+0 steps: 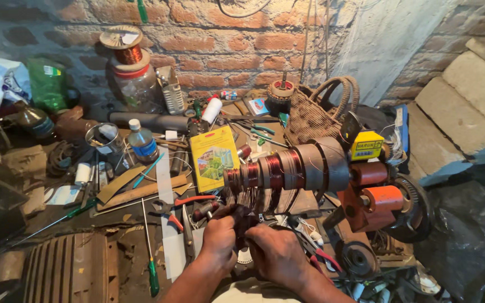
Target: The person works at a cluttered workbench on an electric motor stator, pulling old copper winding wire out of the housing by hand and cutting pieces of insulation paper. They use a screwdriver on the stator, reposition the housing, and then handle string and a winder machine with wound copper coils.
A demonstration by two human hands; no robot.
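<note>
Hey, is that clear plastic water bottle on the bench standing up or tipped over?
Upright. The water bottle stands on its base on the cluttered bench, with its white cap pointing up, beside a metal can.

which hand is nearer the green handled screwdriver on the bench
Left. The left hand is just right of the screwdriver, with bare bench between them. The right hand is farther right, beyond the left hand.

The stepped winding former sits left of the winding machine, above the left hand and right hand, with the box behind-left, the basket behind, and the bottle further left.
</note>
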